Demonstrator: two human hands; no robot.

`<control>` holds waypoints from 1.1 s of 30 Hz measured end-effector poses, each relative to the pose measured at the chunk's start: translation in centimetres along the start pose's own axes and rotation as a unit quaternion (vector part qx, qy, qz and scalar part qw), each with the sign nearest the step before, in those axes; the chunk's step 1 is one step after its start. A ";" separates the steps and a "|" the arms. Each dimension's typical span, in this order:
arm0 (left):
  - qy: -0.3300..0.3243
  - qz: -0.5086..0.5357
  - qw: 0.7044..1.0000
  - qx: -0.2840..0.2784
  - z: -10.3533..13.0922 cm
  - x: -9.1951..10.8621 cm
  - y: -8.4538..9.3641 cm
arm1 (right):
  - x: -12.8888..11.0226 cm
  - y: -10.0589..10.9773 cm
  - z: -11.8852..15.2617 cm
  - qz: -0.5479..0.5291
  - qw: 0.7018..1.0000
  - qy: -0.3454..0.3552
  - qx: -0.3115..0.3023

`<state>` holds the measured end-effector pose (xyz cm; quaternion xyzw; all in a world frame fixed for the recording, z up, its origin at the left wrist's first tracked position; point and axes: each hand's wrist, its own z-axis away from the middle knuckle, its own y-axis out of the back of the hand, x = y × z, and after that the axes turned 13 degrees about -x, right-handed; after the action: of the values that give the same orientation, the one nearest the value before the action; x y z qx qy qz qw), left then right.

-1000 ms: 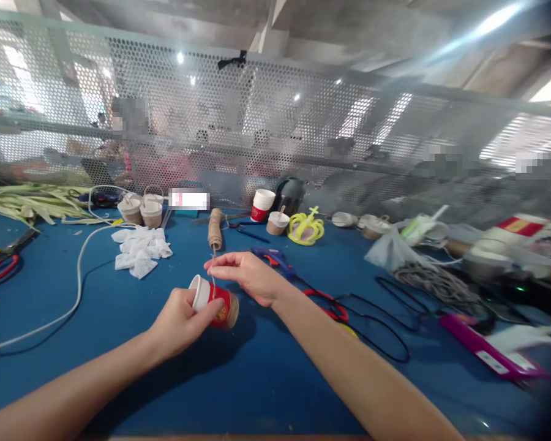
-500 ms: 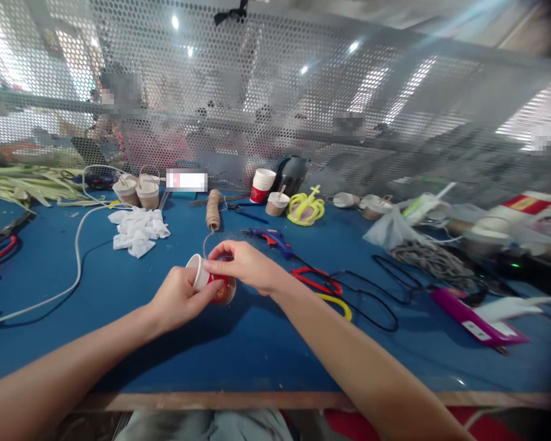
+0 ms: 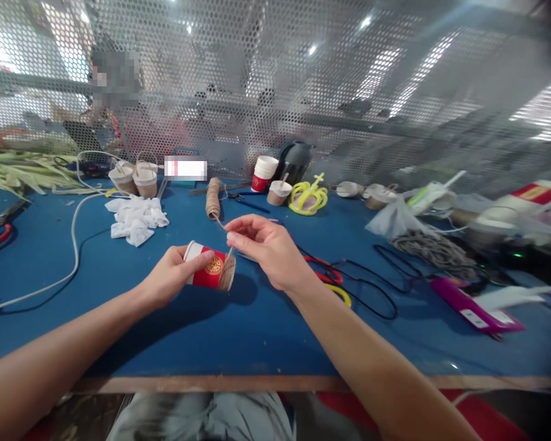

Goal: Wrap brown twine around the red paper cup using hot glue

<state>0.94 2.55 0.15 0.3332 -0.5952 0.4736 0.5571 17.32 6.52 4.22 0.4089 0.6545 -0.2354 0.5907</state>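
My left hand (image 3: 172, 275) is closed around a red and white paper cup (image 3: 204, 269) lying on its side in the air, rim to the left. Brown twine (image 3: 228, 274) is wound round the cup's base end. Between the thumb and fingers of my right hand (image 3: 261, 248) a strand of that twine is pinched, just above the base. The strand leads back to a twine spool (image 3: 213, 199) on the blue table. Behind my right hand the glue gun is mostly hidden.
Crumpled white gloves (image 3: 135, 217) lie at left near two twine-wrapped cups (image 3: 144, 181). Stacked cups (image 3: 263, 174), a yellow crown-shaped piece (image 3: 307, 197) and a dark kettle (image 3: 296, 162) stand at the back. Black cables (image 3: 371, 294) and a purple packet (image 3: 475, 306) are at right.
My right hand has moved from the cup's side to the right, drawing the strand past its base. The cup has turned, showing its gold emblem. The view has shifted slightly.
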 end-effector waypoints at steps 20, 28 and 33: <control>0.003 -0.039 0.999 -0.016 0.6 -0.2 -0.4 | 0.8 0.0 0.1 0.117 0.993 0.002 0.033; -0.013 -0.008 1.000 -0.011 0.8 0.2 -0.8 | 1.1 0.1 0.1 0.108 0.994 -0.013 0.027; -0.030 -0.001 1.000 -0.006 0.9 0.1 -0.9 | 1.1 0.0 0.3 0.092 0.995 -0.025 0.024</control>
<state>1.45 1.38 0.52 0.3446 -0.6140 0.4591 0.5417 17.51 6.58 3.06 0.4751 0.5936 -0.2060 0.6160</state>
